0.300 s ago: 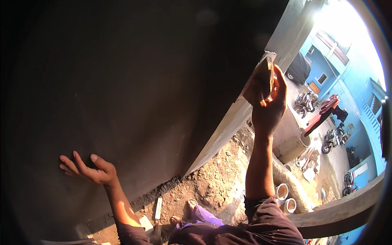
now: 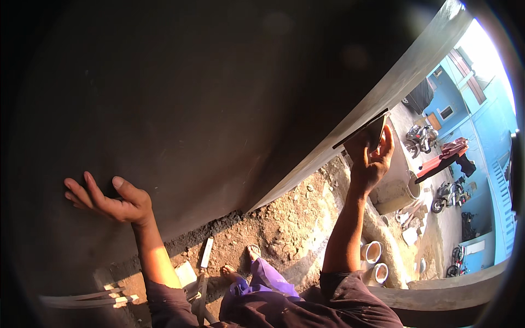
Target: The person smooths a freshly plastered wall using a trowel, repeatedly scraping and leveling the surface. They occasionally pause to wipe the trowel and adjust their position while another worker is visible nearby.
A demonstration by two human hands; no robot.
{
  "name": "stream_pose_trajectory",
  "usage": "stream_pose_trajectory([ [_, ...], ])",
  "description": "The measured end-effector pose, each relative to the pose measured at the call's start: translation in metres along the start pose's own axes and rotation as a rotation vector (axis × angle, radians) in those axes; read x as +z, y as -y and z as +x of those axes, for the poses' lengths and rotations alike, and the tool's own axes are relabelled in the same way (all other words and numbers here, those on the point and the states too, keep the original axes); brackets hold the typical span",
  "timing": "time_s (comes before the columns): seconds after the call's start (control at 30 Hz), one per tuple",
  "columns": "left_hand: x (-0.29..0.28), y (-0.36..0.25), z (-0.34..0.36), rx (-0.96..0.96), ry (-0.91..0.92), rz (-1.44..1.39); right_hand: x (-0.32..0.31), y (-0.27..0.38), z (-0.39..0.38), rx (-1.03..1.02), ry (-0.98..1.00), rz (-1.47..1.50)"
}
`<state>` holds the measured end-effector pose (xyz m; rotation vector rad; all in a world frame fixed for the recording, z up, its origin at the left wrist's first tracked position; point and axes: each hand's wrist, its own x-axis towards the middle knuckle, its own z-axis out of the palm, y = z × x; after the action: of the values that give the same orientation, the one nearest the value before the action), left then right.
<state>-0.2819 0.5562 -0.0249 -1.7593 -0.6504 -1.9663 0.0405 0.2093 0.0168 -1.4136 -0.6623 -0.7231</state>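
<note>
Gripping a flat, dark hand float right of centre in the frame: right hand, thumb and fingers closed around its near side. Float lies up and slightly left of those fingers, its long axis running from lower left to upper right, roughly parallel to the pale wall edge that slants down from the upper right. Working face set toward that edge; contact is likely, but foreshortening and glare leave it unconfirmed.

Left hand, at lower left, holds nothing visible: fingers loosely spread, pointing to the upper left in front of the dark wall face. Cannot tell whether it touches. Right hand clearly the nearer to the pale edge.

Against the earlier frame: float sits lower and farther right, and shows as a slimmer slab. Pale edge, previously broken by a ragged whitish lip at the float's upper end, now reads continuous above it. Left hand appears higher; background has shifted too, so part of this is head motion.
</note>
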Motion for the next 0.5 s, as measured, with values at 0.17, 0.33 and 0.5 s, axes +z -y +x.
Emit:
stream_pose_trajectory([
  [0.17, -0.003, 0.014, 0.005, 0.050, -0.011, 0.043, 0.058, 0.015, -0.034, -0.036, -0.047, -0.377],
  [0.33, 0.008, 0.011, 0.000, 0.085, -0.022, -0.008, -0.005, -0.071, -0.063, 0.176, -0.033, -0.353],
  [0.5, 0.007, 0.011, -0.004, 0.033, -0.030, -0.015, 0.040, -0.033, -0.120, 0.091, 0.073, -0.335],
])
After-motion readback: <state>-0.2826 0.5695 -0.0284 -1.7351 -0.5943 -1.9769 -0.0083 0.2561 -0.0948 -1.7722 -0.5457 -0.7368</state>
